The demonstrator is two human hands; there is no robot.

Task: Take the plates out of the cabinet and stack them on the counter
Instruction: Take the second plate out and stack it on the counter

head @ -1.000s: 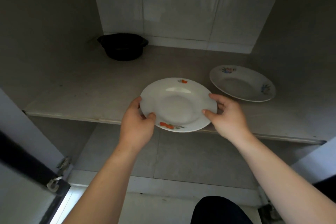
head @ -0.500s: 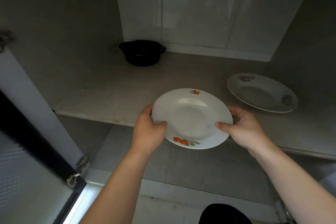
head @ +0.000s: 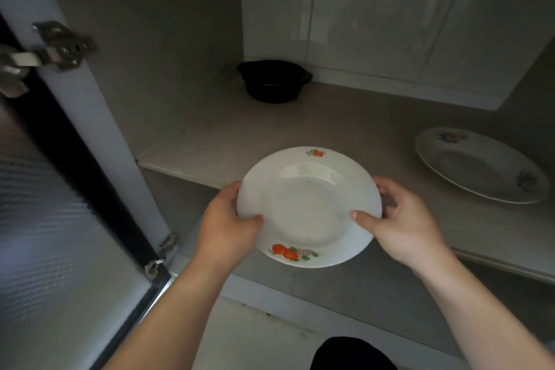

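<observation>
Left hand [head: 223, 227] grips the left rim of a white soup plate [head: 309, 206], thumb lying over the upper face and the fingers hidden beneath the rim. Right hand [head: 402, 224] clamps the opposite rim in the same manner, thumb pressed on the plate's face and fingers curled behind the edge. Held between both hands, the plate is roughly level, in front of the front edge of the cabinet shelf [head: 210, 141] and partly overlapping it in the view. Its rim bears two printed decorations: a small orange fruit motif on the far side and a larger cluster of orange fruit with green leaves on the near side. No lettering or brand mark can be read on it.

A second plate [head: 477, 167], white with faint bluish floral prints on its rim, lies flat on the shelf to the right, well apart from the held plate. At the back of the shelf sits a black two-handled pot [head: 273, 81]. At left, the open cabinet door [head: 51, 219] hangs from metal hinges [head: 55, 48].
</observation>
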